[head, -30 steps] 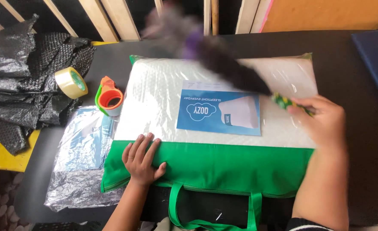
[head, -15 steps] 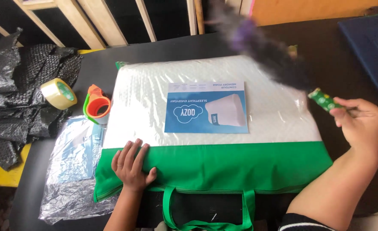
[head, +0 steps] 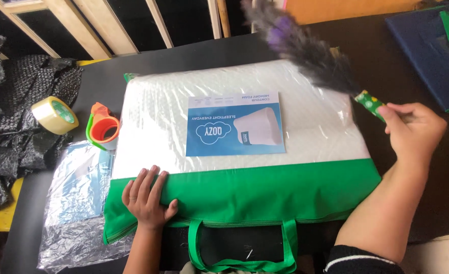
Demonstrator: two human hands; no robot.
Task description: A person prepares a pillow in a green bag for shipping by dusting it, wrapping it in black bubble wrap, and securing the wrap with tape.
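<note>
Seen from above, a person's two bare hands work at a dark surface (head: 194,56). The left hand (head: 146,198) lies flat, palm down, on the green fabric band of a bag (head: 265,190) holding a white pillow (head: 158,116) under clear plastic. Its fingers (head: 144,183) are spread a little and straight, gripping nothing, and press on the band near its left end; the fingertips reach the edge where the green meets the clear front. The right hand (head: 412,129) is off the bag's right edge, its fingers curled closed round the green patterned handle of a duster (head: 311,53). The duster's dark grey and purple feathers slant up and left over the bag's upper right corner, blurred. A blue and white card (head: 234,124) lies behind the plastic at the middle of the pillow. The bag's green carry handles (head: 199,248) hang over the near edge of the surface. Left of the bag sit an orange and green tape dispenser (head: 102,129), a roll of clear tape (head: 54,115), crumpled clear plastic (head: 77,203) and a heap of black bubble wrap (head: 16,116). A dark blue item (head: 427,56) lies at the far right.
</note>
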